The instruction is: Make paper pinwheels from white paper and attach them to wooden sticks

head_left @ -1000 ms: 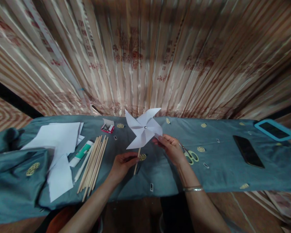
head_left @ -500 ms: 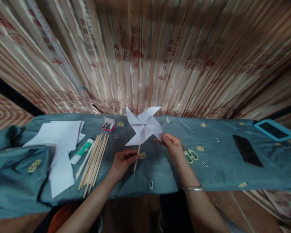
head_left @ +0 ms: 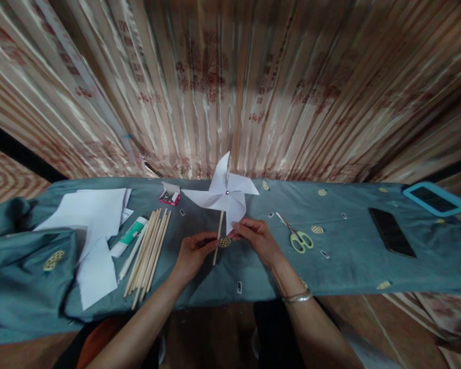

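Note:
A white paper pinwheel (head_left: 236,185) with a silver pin at its centre is fixed to a thin wooden stick (head_left: 220,225). My left hand (head_left: 194,256) pinches the stick below the blades and holds it up above the cloth. With thumb and fingers, my right hand (head_left: 257,238) grips the tip of the lowest blade. Green-handled scissors (head_left: 300,240) lie just to the right of that hand. Left of my left hand rests a bundle of wooden sticks (head_left: 148,256).
A blue-green cloth (head_left: 349,266) covers the table. On the left are white paper sheets (head_left: 100,210), a green-and-white tube (head_left: 129,237) and an open small box of pins (head_left: 170,195). A black phone (head_left: 392,232) and a blue-framed tablet (head_left: 436,199) lie at right. A curtain (head_left: 238,87) hangs behind.
The pinwheel's blades have turned clockwise. My right hand has moved left and down with a blade tip, uncovering more of the scissors. My left hand stays on the stick.

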`<state>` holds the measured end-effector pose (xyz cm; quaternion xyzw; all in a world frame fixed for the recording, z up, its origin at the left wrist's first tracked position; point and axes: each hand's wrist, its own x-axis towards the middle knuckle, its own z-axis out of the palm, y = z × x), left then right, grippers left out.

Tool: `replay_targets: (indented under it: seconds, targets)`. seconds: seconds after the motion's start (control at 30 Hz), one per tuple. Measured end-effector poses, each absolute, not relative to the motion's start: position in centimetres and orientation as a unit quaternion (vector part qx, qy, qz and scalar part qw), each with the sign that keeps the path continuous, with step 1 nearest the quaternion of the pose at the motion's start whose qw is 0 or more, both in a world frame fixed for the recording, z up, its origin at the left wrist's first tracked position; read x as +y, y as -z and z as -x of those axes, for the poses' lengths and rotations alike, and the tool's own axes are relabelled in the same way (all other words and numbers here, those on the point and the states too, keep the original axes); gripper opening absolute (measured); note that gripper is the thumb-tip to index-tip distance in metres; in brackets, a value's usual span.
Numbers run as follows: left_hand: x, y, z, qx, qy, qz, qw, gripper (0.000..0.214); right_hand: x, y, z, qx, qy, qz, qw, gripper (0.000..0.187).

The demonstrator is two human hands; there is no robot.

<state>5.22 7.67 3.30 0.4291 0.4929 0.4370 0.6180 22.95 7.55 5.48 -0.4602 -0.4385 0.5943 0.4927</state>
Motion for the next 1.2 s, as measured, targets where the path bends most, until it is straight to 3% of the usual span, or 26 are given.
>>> replay_targets:
  seconds: [0.4,0.57,0.67,0.8,1.2]
  targets:
    - [7.5,-3.3,-5.2,0.480,-0.421,-0.441,0.631,0.028,7.5,-6.1,-22.4,-0.474,-0.620,0.433,0.451,0.036]
    - [7.4,-3.4,-4.6,0.508,-0.421,-0.409,0.630,0.029,8.6,-6.5,-26.9,-0.356,-0.517,0.470,0.621,0.031]
    - [7.3,-3.7,-4.5,0.503,-0.402,-0.422,0.638,0.027,9.5,-6.1,-28.3,-0.343,-0.430,0.508,0.663,0.030]
    - [7.1,-4.1,-4.5,0.494,-0.380,-0.433,0.651,0.027,10.0,-5.3,-27.7,-0.345,-0.483,0.506,0.626,0.041]
    - [7.5,-3.5,-4.5,0.508,-0.409,-0.415,0.635,0.024,9.1,-5.5,-25.7,-0.305,-0.571,0.486,0.586,0.035]
